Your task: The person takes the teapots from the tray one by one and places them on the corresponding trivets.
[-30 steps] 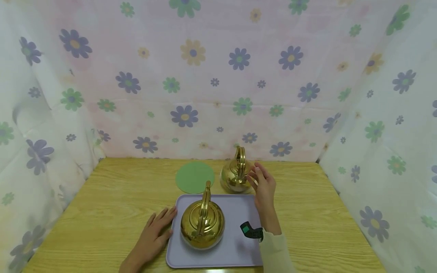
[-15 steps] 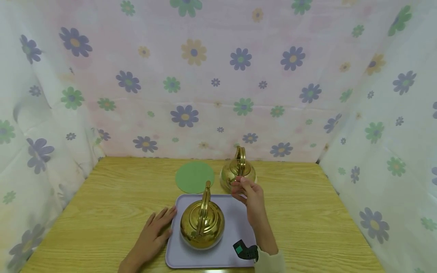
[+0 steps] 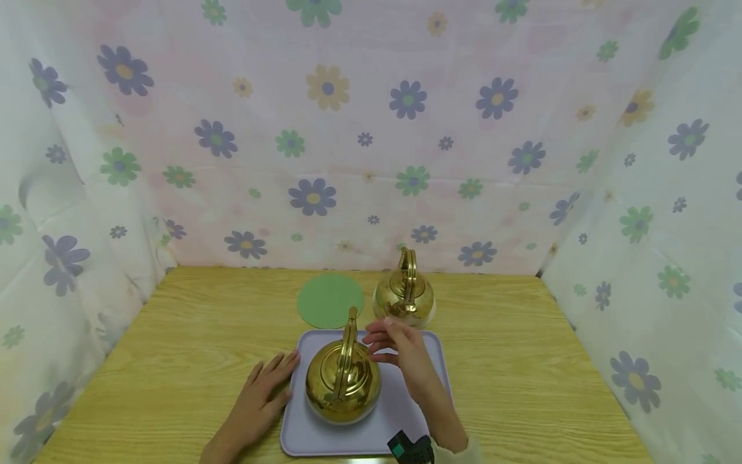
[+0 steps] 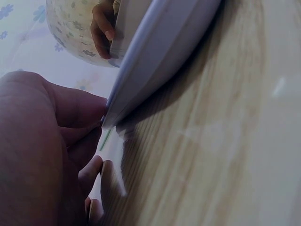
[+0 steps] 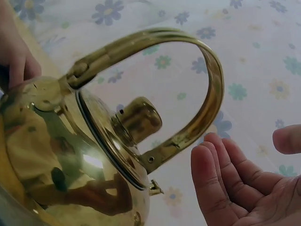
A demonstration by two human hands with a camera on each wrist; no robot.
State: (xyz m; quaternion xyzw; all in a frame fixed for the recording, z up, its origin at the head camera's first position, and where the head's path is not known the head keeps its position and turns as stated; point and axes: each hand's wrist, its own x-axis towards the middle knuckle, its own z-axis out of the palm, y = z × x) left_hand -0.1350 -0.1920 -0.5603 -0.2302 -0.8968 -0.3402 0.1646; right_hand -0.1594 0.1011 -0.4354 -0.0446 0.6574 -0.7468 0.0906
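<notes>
Right grip is beside the front kettle (contact hard to tell).

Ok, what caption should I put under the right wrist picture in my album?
A right hand, thumb apart, beside a shiny golden kettle, flowery cloth behind.

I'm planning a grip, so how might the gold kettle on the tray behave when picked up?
The kettle looks like shiny metal, so it should stay stiff. Smooth and rounded, it may slip if squeezed. The handle arches over the lid, so lifting there would probably keep it fairly level.
</notes>
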